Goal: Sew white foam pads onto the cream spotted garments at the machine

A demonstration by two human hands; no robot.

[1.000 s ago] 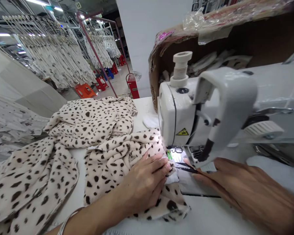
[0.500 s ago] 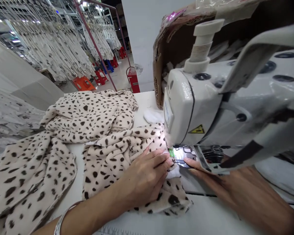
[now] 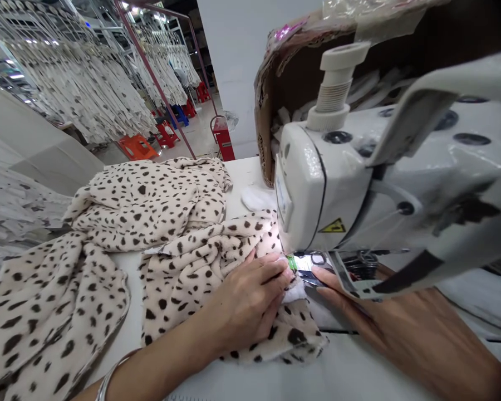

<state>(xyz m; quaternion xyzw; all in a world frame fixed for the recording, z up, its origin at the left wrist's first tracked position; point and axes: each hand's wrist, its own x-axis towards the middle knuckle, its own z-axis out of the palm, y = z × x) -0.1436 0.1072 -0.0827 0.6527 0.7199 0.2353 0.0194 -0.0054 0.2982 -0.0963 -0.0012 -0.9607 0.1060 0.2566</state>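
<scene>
My left hand lies over a cream plush fabric with dark spots, its fingertips bunched and gripping the cloth edge beside the needle area. A strip of white fabric shows under those fingertips. My right hand is closed round what look like thread snips, whose pointed metal blades reach the fabric edge by my left fingertips. Most of the snips' body is hidden in the hand. Above my hands stands the white sewing machine head, its lamp lighting the spot; the machine hides part of my right hand.
More spotted fabric is heaped at the left and back of the white table. A torn cardboard box with white pieces stands behind the machine. A small white pad lies near it. Garments on hangers fill the background.
The view has shifted slightly. The blades at my right fingertips look a little closer to the fabric edge; my left hand keeps its grip in the same place.
</scene>
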